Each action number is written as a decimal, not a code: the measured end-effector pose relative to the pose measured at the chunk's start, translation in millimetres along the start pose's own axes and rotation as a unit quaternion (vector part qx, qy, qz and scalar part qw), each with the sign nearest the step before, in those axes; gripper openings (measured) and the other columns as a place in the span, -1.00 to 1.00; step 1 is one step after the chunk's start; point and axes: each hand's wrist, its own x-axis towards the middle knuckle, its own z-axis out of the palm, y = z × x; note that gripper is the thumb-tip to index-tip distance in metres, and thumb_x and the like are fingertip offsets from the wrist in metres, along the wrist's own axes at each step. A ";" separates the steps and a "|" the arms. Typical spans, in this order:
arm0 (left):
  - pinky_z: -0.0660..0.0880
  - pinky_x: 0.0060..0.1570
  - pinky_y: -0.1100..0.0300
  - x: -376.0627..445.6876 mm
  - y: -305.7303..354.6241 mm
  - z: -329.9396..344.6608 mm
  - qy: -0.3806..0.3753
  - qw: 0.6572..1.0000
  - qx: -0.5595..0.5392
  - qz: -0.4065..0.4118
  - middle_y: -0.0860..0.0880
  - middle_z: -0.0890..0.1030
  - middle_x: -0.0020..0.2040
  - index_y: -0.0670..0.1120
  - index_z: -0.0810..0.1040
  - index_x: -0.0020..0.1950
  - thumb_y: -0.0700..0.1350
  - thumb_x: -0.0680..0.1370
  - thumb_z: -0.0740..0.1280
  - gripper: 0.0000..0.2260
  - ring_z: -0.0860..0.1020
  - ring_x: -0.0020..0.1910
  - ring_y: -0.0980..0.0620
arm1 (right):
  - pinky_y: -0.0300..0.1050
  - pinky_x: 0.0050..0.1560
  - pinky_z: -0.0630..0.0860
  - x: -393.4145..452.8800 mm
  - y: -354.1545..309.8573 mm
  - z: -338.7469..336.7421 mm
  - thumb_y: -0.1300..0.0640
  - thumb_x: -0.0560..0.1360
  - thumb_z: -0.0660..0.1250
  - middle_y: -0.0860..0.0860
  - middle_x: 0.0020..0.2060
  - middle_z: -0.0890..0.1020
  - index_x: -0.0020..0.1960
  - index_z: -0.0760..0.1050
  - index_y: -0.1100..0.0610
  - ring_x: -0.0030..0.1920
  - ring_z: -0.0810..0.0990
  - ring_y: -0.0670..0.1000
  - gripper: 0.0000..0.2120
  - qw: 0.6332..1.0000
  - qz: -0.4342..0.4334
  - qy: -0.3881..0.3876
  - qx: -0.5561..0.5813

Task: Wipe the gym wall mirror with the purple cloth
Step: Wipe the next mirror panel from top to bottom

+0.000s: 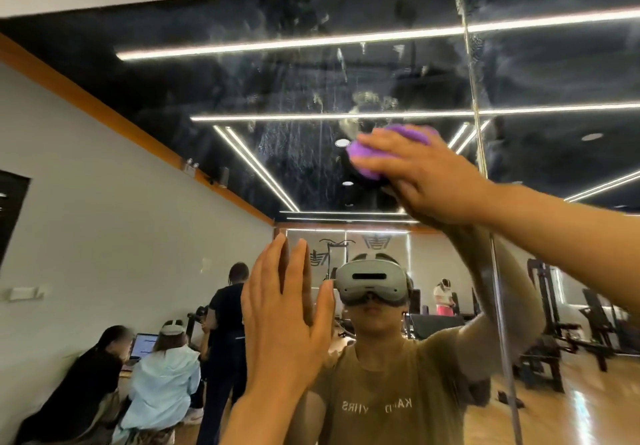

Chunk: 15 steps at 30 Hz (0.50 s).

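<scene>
- Mirror point(311, 81) fills my head view, wall-mounted and upright, streaked and smeared across its upper part where the dark ceiling and light strips are reflected.
- My right hand point(426, 178) is up high, fingers spread and curled over the purple cloth point(408, 136), pressing it onto the glass.
- Cloth is bunched into a lump whose long axis runs from lower left to upper right; purple shows above and to the left of my fingers.
- My left hand point(287, 309) sits lower and left of centre, fingers straight and close together, pointing up, holding nothing (whether the palm touches the glass I cannot tell).
- A vertical seam point(479, 140) between mirror panels runs just right of the cloth; the mirror's top edge lies well above it.
- Smeared glass stretches left of and above the cloth, with open room for moving either way.
- Reflected below: myself in a headset point(370, 282), people point(162, 358) seated at lower left, gym machines point(554, 323) at right.
</scene>
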 end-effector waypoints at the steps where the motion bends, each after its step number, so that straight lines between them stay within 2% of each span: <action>1: -0.06 0.49 -0.05 0.4 -2.8 -2.1 -0.005 1.000 0.011 0.004 0.08 0.01 0.59 0.14 0.10 0.57 0.27 0.57 0.06 -0.42 -0.03 0.57 0.01 | 0.22 0.52 0.06 14.1 6.9 -2.9 0.07 0.59 0.06 0.02 0.53 0.34 0.50 0.38 -0.05 0.54 0.22 0.16 -0.52 0.999 0.041 0.013 0.003; 4: -0.40 0.48 0.18 5.2 -12.2 -12.2 -0.017 0.999 0.036 -0.024 0.06 -0.18 0.62 0.09 -0.03 0.62 0.42 0.52 0.00 -0.25 -0.24 0.58 0.05 | 0.09 0.54 -0.03 48.7 17.0 -8.1 0.05 0.58 0.00 0.04 0.56 0.29 0.50 0.38 -0.02 0.57 0.19 0.11 -0.48 0.988 0.146 0.051 0.024; 7: -0.50 0.40 0.26 7.4 -24.3 -21.9 -0.020 0.997 0.048 -0.058 0.04 -0.30 0.60 0.06 -0.14 0.63 0.54 0.43 -0.13 -0.11 -0.36 0.54 0.10 | 0.16 0.55 0.03 54.7 2.1 -0.9 0.09 0.57 0.02 0.05 0.55 0.31 0.49 0.41 0.00 0.57 0.19 0.10 -0.48 0.977 0.189 0.089 0.039; 10: -0.49 0.39 0.28 5.8 -32.1 -27.9 -0.030 0.997 0.032 -0.065 0.10 -0.37 0.57 0.12 -0.24 0.60 0.57 0.39 -0.22 -0.11 -0.39 0.52 0.15 | 0.25 0.52 0.11 27.6 -41.4 13.8 0.15 0.59 0.07 0.03 0.50 0.38 0.45 0.45 0.01 0.53 0.27 0.13 -0.54 0.988 0.130 0.079 0.031; 13: -0.46 0.38 0.29 2.9 -34.3 -31.5 -0.040 0.997 0.006 -0.063 0.17 -0.40 0.55 0.15 -0.30 0.57 0.53 0.41 -0.20 -0.16 -0.42 0.49 0.23 | 0.12 0.55 0.10 -11.0 -94.3 36.9 0.17 0.56 0.16 0.06 0.47 0.44 0.42 0.49 0.03 0.51 0.31 0.13 -0.55 0.999 0.009 0.031 0.029; 15: -0.42 0.39 0.31 1.8 -36.3 -33.6 -0.038 0.997 -0.012 -0.063 0.26 -0.38 0.53 0.13 -0.28 0.57 0.47 0.44 -0.16 -0.20 -0.40 0.49 0.28 | 0.13 0.53 0.09 -27.9 -110.6 45.3 0.14 0.55 0.13 0.06 0.46 0.45 0.42 0.49 0.03 0.51 0.32 0.12 -0.53 0.998 -0.047 -0.006 0.048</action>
